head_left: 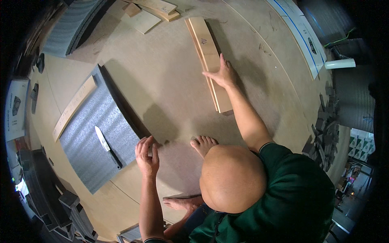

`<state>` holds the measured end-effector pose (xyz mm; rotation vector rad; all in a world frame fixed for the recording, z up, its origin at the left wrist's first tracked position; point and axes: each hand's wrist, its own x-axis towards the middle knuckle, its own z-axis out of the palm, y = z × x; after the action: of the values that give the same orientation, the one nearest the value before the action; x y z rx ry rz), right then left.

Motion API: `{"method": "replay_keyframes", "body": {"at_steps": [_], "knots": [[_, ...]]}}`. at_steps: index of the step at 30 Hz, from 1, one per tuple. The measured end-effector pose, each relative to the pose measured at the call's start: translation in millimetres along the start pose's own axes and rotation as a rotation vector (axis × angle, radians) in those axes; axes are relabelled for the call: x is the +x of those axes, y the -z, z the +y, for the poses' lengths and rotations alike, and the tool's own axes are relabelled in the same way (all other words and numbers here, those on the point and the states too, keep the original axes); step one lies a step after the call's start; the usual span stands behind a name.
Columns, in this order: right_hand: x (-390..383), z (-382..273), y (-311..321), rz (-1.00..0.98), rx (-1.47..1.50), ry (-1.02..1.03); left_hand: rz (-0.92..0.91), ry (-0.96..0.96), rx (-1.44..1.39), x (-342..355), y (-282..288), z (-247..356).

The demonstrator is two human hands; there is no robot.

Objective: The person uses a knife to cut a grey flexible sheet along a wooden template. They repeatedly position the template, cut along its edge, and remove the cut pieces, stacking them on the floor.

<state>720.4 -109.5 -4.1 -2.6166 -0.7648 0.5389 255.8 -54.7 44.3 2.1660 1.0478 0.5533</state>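
My right hand (222,74) grips a long pale wooden board (205,44) lying on the floor, its thumb and fingers at the long edges. My left hand (146,156) is at the near right corner of a grey foam sheet (87,146), fingers loosely bent and apart; contact with the edge is unclear. On the sheet lies a black-handled knife (106,145), left of that hand. A narrow wooden strip (73,107) with handwriting rests along the sheet's left edge. My bent knee (233,178) and a bare foot (201,143) sit between my arms.
Curved foam sheets (73,22) and loose wood pieces (148,20) lie at the top. A white panel (300,36) and white roll (339,63) are at upper right. Dark foam offcuts (320,133) pile at right; dark stacked material (40,190) and another white panel (16,109) line the left.
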Motion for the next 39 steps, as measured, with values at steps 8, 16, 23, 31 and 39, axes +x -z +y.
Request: {"method": "replay_keyframes", "body": {"at_steps": [8,16,23,31,39], "knots": [[3,-4,-17,0.086,0.006,0.014,-0.074,0.093,0.329,-11,-12,-9],[8,-16,-13,0.079,0.022,0.022,-0.166,0.101,0.369,-17,-21,-11],[13,-7,-26,0.154,-0.048,0.050,-0.203,0.089,0.385,-18,-21,-17],[18,2,-37,0.186,0.007,0.088,-0.022,0.273,0.379,-15,-20,-16],[11,-3,-33,0.163,0.043,0.089,-0.056,0.230,0.530,2,1,-34]]}}
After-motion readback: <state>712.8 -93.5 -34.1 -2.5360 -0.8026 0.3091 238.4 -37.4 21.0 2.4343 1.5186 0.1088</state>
